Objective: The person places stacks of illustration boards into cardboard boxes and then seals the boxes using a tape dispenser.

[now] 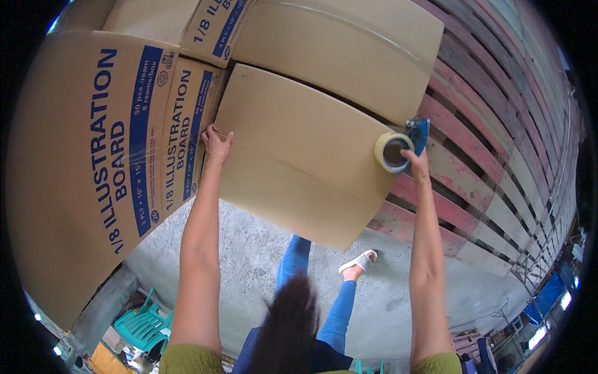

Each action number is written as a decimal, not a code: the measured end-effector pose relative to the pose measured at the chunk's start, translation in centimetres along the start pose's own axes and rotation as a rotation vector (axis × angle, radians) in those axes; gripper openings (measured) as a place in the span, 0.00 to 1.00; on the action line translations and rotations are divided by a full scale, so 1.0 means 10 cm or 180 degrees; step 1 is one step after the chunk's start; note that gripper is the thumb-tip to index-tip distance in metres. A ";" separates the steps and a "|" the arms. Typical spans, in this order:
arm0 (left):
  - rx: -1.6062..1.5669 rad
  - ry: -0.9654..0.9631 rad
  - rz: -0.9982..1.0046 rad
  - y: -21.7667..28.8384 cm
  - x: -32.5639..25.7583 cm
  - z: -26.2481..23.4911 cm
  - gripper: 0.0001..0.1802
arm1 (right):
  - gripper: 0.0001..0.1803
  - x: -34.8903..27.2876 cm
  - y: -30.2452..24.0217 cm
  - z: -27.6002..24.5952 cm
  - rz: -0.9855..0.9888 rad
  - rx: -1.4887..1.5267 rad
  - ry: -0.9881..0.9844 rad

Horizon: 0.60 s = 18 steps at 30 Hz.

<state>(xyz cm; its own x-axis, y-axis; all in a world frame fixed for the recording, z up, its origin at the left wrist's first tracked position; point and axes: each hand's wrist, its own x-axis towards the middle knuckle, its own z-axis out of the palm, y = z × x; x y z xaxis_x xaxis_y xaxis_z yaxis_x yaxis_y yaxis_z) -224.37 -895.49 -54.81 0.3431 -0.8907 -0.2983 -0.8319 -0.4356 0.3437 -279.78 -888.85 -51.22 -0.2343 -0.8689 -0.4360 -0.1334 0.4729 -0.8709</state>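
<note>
A plain brown cardboard box (299, 156) lies in front of me, its two top flaps meeting in a seam. My left hand (216, 142) presses flat on the box's left end, at the seam. My right hand (416, 159) grips a blue tape dispenser (418, 136) carrying a roll of clear packing tape (392, 151), held at the box's right edge where the seam ends.
Printed brown cartons (93, 156) stand stacked at the left, with more plain cartons (336, 43) behind. A red and grey wooden pallet (492, 143) spreads to the right. Below is a concrete floor (249, 262), my legs in jeans and a white sandal (358, 260), plus a teal plastic chair (144, 325).
</note>
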 end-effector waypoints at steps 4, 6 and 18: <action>0.0221 -0.0191 0.0331 0.16 -0.06 -0.02 0.45 | 0.27 -0.65 0.48 -0.13 0.0411 0.0724 0.0484; -0.0070 -0.0373 0.0381 0.09 -0.10 -0.10 0.46 | 0.27 -0.86 0.47 0.05 0.0716 0.1125 0.0823; -0.0258 -0.0384 -0.0013 -0.10 -0.11 -0.12 0.47 | 0.21 -0.74 0.50 0.65 0.0794 0.0992 0.1351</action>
<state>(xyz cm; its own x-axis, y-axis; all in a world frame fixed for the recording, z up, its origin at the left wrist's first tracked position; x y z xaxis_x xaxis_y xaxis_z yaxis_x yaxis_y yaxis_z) -223.35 -894.25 -53.74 0.2875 -0.8689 -0.4031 -0.7910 -0.4527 0.4116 -272.42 -881.03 -53.86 -0.5963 -0.5718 -0.5635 0.2501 0.5346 -0.8072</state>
